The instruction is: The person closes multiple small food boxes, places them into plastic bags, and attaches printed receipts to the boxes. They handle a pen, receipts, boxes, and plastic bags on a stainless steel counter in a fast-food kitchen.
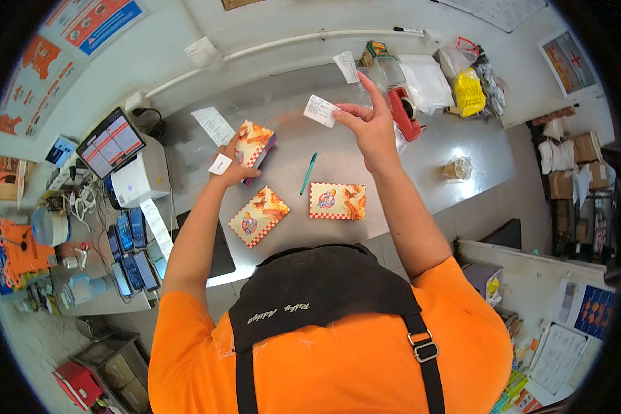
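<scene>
My left hand [231, 168] grips a printed cardboard food box [256, 141] across its top and near side; a white label [220, 164] lies on the back of that hand. Between thumb and finger, my right hand [371, 124] holds a small printed paper slip [320, 111] above the steel table. Another printed slip [346, 67] hangs at a raised fingertip of the same hand. Two more food boxes, one tilted [259, 216] and one square to me [337, 201], lie flat nearer my body. A green pen [308, 173] rests between the boxes and my right arm.
A long receipt [213, 126] lies beyond the held box. Left stand a tablet screen [111, 142], a white printer [141, 173] and several phones [132, 269]. A red tape dispenser [406, 114], plastic bags [425, 83] and a wrapped cup [456, 169] sit on the right of the steel table [284, 160].
</scene>
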`<state>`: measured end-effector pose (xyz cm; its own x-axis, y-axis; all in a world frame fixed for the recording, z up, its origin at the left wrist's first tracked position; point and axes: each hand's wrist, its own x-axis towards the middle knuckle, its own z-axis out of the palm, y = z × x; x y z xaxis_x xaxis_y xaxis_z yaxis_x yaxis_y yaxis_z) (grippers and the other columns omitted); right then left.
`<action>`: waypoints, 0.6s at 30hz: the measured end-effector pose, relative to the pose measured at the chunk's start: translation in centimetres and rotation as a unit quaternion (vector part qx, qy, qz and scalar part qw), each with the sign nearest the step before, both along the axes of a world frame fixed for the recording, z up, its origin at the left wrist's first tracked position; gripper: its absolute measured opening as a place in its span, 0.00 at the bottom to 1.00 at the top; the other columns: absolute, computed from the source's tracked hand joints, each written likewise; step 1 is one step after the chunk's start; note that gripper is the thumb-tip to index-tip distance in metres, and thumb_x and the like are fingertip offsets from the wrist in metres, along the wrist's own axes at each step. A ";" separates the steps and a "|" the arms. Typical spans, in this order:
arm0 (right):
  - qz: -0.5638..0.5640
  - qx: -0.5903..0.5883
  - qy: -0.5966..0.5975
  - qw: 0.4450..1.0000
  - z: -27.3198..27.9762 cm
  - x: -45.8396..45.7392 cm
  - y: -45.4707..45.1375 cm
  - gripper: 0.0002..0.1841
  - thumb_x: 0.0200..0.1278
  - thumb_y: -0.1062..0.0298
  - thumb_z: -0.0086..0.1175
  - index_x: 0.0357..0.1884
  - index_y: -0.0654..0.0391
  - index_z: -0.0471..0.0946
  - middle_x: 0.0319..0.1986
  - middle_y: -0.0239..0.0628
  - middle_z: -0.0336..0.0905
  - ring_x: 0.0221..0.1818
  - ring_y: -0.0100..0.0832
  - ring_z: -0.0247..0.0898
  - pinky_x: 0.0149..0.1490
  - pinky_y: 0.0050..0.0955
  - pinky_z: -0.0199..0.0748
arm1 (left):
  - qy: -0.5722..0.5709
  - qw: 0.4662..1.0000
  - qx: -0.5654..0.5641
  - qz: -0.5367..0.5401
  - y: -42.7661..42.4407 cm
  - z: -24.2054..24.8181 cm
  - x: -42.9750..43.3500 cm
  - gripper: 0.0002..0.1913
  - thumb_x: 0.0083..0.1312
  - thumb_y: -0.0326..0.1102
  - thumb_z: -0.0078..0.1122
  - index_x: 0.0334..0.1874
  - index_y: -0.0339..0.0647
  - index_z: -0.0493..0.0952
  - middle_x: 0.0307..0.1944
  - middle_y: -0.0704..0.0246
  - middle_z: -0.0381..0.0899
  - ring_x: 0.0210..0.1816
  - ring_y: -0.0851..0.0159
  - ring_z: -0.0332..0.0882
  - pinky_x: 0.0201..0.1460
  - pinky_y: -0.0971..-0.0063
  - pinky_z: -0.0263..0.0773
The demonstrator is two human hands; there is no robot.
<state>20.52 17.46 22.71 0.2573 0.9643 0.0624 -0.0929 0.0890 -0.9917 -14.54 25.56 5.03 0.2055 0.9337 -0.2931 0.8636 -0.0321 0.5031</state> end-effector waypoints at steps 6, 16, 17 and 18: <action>0.009 0.014 -0.138 0.990 6.1 -0.1 -3.5 0.46 0.67 0.74 0.73 0.87 0.46 0.69 0.38 0.30 0.96 0.41 0.20 0.82 0.56 0.27 0.76 | 0.148 0.979 0.138 -0.015 -2.1 -5.0 -0.3 0.75 0.44 0.58 0.96 0.95 0.65 0.54 0.85 0.58 0.67 0.82 0.40 0.65 0.85 0.41 0.64; 0.024 0.069 -0.201 0.977 9.2 -2.4 -5.9 0.42 0.64 0.73 0.73 0.82 0.47 0.74 0.34 0.31 0.96 0.39 0.22 0.85 0.56 0.30 0.77 | 0.076 0.987 -0.010 -0.140 -16.8 -0.3 0.4 0.83 0.37 0.54 0.99 0.97 0.66 0.48 0.86 0.51 0.63 0.79 0.38 0.69 0.81 0.39 0.64; 0.023 0.069 -0.208 0.975 9.3 -2.6 -6.1 0.42 0.64 0.73 0.73 0.82 0.47 0.75 0.34 0.31 0.96 0.39 0.22 0.86 0.56 0.30 0.77 | 0.131 0.980 -0.013 -0.150 -17.7 -0.5 0.4 0.84 0.36 0.53 1.00 0.97 0.67 0.47 0.85 0.50 0.65 0.79 0.38 0.69 0.81 0.41 0.65; 0.031 0.074 -0.204 0.976 9.4 -2.8 -6.3 0.42 0.64 0.73 0.73 0.82 0.47 0.75 0.34 0.32 0.95 0.39 0.22 0.86 0.55 0.29 0.77 | 0.143 0.980 0.005 -0.141 -17.9 -0.8 0.4 0.84 0.37 0.51 0.99 0.97 0.69 0.46 0.83 0.52 0.67 0.78 0.37 0.71 0.80 0.41 0.69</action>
<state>17.69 11.14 32.09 0.1240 0.9495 0.2882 0.2972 0.2415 -0.9238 -14.19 7.65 4.24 0.3659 0.8551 -0.3672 0.9254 -0.2927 0.2406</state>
